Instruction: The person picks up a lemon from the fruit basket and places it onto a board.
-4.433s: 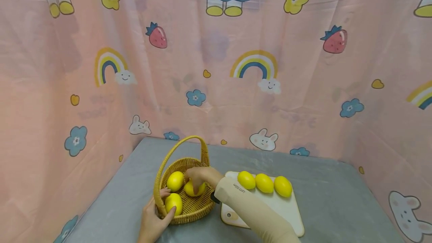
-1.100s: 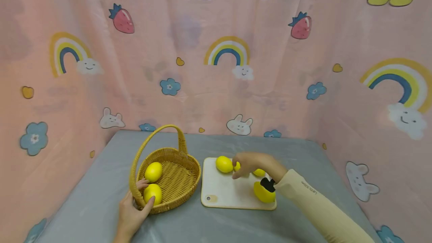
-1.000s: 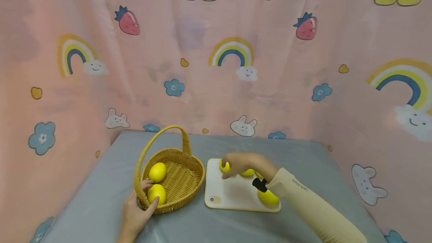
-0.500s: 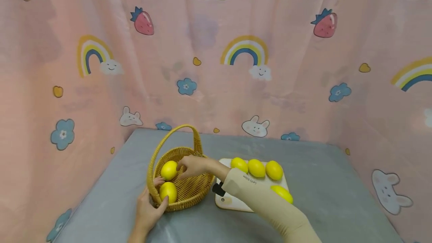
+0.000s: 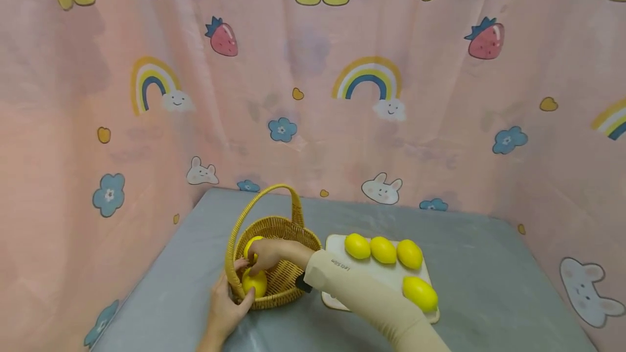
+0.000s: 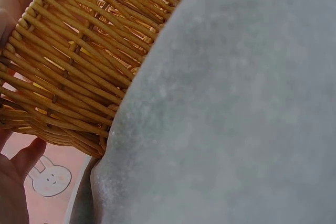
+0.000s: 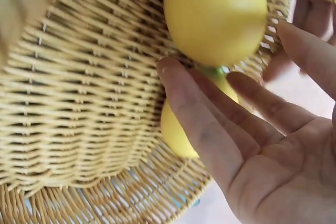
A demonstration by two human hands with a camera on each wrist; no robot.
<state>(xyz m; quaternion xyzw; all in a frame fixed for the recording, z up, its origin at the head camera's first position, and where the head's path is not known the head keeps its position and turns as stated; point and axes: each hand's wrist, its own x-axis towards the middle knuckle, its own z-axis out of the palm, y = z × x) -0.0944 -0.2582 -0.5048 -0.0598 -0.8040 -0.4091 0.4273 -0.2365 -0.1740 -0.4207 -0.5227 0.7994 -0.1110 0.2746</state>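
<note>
A yellow wicker basket (image 5: pixel 317 239) with a tall arched handle stands left of centre in the head view. My left hand (image 5: pixel 226 308) grips its left rim, thumb beside the nearer lemon (image 5: pixel 254 283). The farther lemon (image 5: pixel 252 245) sits just behind it, partly covered by my right hand (image 5: pixel 270 254). That hand reaches down into the basket; in the right wrist view its fingers (image 7: pixel 199 119) are spread apart, tips close to both lemons. In the left wrist view the basket's woven side (image 6: pixel 79 51) shows, with left fingers at its edge.
A white cutting board (image 5: pixel 335 243) lies right of the basket. Three lemons (image 5: pixel 383 250) form a row along its far edge, and another lemon (image 5: pixel 420 294) rests near its front right corner. My right sleeve (image 5: pixel 362 289) crosses the board. A pink printed curtain (image 5: pixel 313 162) surrounds the grey table (image 5: pixel 469 287).
A lemon under my right hand in the basket now lies on the board's front right. That hand has come back leftward from over the board into the basket. The left hand keeps its hold.
</note>
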